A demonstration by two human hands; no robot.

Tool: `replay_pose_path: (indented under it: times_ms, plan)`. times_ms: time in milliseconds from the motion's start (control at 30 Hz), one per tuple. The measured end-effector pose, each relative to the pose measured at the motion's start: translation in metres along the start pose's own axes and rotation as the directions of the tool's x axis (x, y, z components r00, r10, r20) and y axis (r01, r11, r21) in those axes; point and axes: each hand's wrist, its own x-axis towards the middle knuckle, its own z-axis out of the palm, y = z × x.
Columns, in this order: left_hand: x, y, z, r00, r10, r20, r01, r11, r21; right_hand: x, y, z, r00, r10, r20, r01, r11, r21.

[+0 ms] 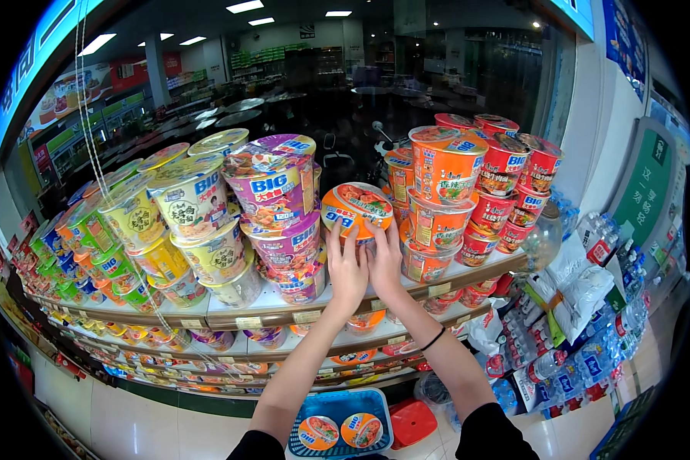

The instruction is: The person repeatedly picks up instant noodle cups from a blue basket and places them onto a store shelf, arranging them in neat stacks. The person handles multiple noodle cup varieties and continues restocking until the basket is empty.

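Observation:
Both my hands are at an orange instant noodle cup [357,201] in the gap on the shelf's top tier. My left hand [347,264] rests its fingers on the near edge of the lid, and my right hand [385,259] touches the lid's right front edge. The cup's underside is hidden by my hands. To its left stands a stack of purple noodle cups [282,241]; to its right stand stacked orange cups [440,215]. Below, a blue plastic basket [386,417] on the floor holds two orange noodle cups [318,433].
Stacked yellow cups [192,201] and red cups [497,190] flank the area. Packs of bottled water [589,368] stand at right, beside white plastic bags [578,282]. A red plastic stool [413,424] is next to the basket. The shelf edge [253,321] carries price tags.

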Motion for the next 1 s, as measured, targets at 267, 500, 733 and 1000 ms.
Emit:
replay_pose_path:
  times_ms: [267, 500, 733, 1000]
  plan:
    - [-0.026, 0.074, -0.070, 0.995, 0.063, 0.079, -0.058, 0.997, -0.056, -0.031, -0.064, -0.069, 0.998, -0.051, -0.046, 0.051, 0.999, 0.001]
    - [-0.080, 0.099, -0.161, 0.978, 0.070, 0.197, -0.003, 0.947, -0.322, -0.101, -0.102, -0.145, 0.995, -0.099, -0.007, 0.099, 0.994, 0.053]
    - [-0.146, 0.082, -0.213, 0.722, -0.276, 0.634, 0.679, 0.457, -0.574, -0.201, -0.109, -0.194, 0.958, -0.038, 0.283, -0.001, 0.990, 0.139]
    - [-0.337, 0.040, -0.206, 0.362, -0.591, 0.721, 0.924, 0.331, -0.193, -0.366, -0.080, -0.186, 0.677, 0.288, 0.678, -0.459, 0.885, 0.082]
